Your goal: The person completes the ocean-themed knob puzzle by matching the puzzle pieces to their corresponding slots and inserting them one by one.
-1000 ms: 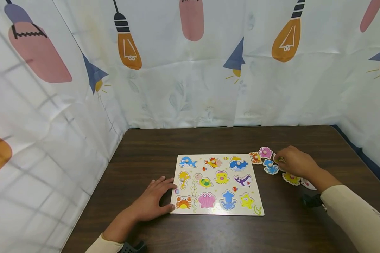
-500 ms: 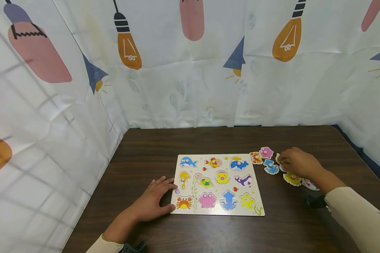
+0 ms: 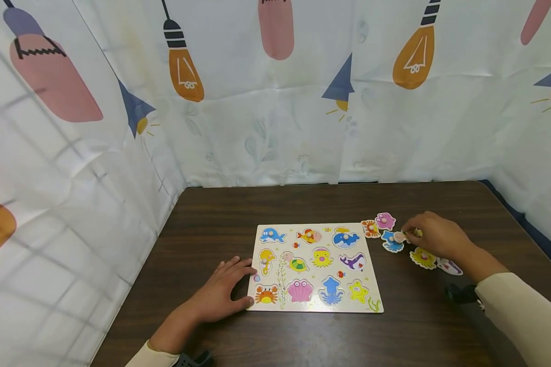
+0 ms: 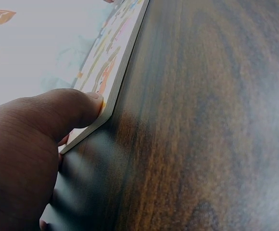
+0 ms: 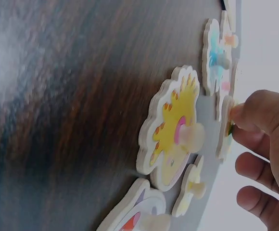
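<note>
Pinching one knobbed piece (image 3: 400, 237): right hand (image 3: 433, 237) | touching one board (image 3: 314, 269), fingers extended: left hand (image 3: 222, 290) | other pieces (image 3: 423, 259): six

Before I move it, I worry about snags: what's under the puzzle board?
The board lies on the brown table, which shows along its edges; whatever the board covers cannot be seen.

The fingers (image 5: 255, 166) pinch a piece (image 5: 223, 140); on the dark counter (image 5: 72, 101) lie a scalloped yellow piece (image 5: 173, 115), a blue piece (image 5: 212, 57) and a white piece (image 5: 144, 208), all knobbed.
</note>
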{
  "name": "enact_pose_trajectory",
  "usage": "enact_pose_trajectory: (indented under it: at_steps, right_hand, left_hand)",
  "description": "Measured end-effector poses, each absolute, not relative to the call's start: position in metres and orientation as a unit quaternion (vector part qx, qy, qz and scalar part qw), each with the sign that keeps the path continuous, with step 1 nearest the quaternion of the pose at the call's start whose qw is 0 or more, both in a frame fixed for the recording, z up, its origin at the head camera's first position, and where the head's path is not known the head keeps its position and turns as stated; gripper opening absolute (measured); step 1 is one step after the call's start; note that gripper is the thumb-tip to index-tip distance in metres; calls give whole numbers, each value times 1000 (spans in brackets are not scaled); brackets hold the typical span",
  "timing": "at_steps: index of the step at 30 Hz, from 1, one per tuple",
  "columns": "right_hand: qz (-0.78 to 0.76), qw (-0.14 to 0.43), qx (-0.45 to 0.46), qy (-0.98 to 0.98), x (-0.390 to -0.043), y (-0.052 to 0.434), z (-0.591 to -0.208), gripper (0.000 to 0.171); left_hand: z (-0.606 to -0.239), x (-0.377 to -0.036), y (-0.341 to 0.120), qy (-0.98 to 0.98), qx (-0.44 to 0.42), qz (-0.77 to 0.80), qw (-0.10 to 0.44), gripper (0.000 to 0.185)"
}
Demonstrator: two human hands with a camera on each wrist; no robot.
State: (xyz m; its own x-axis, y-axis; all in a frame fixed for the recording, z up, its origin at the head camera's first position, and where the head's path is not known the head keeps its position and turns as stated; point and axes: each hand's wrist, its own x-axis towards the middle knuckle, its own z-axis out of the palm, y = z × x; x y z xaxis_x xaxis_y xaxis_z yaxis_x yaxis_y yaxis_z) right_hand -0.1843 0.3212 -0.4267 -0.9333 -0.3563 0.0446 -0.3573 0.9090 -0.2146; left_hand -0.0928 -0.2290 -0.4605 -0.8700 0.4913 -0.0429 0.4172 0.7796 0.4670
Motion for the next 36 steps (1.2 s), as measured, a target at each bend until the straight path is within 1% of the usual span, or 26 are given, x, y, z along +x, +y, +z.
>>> enact_pose_trajectory:
  at_steps: [9,19,24,30,36]
  right_hand:
    - [101,0,199,-975,-179,309,-422,14]
    - [95,2,223,-970,-171,292,-423,9]
    - [98,-4,245,-964,-165,283,-427,8]
    - [115,-24,266,-957,-156,273,-428,5]
    - [136,-27,283,-949,-151,270,-432,6]
  left_hand:
    - [-462,-91,-229,939,240,233,80,57]
    - [-462,-91,-228,938,243,232,81,58]
    - [-461,-91,-228,938,244,232,83,58]
    - [-460,-92,-229,938,244,230,83,58]
    - [-461,-92,-229,941,243,223,81,59]
